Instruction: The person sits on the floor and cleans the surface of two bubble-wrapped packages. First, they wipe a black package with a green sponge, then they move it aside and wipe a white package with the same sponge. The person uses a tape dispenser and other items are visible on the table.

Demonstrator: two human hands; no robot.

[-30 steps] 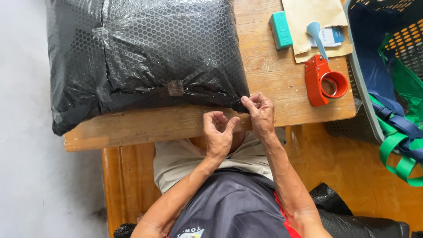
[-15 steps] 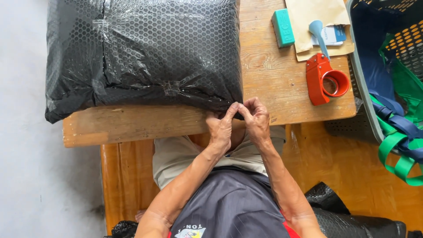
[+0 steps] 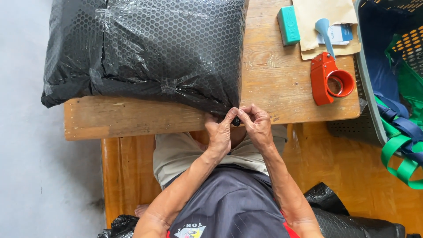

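A large parcel wrapped in black bubble wrap point(image 3: 145, 48) lies on a wooden table point(image 3: 273, 79), taped with clear tape. My left hand point(image 3: 219, 132) and my right hand point(image 3: 257, 125) meet at the parcel's near right corner point(image 3: 236, 120). Both pinch that small black corner tip between thumb and fingers, at the table's front edge.
A red tape dispenser point(image 3: 328, 79) lies right of the parcel. Behind it are a teal block point(image 3: 288, 25), a brown envelope point(image 3: 324, 17) and a blue-handled tool point(image 3: 325, 31). A grey basket point(image 3: 368, 101) with blue and green straps stands at the right. More black wrap point(image 3: 348, 216) lies below.
My left hand rose from in front of the table to join the right at the parcel corner. The parcel shifted slightly away and left.
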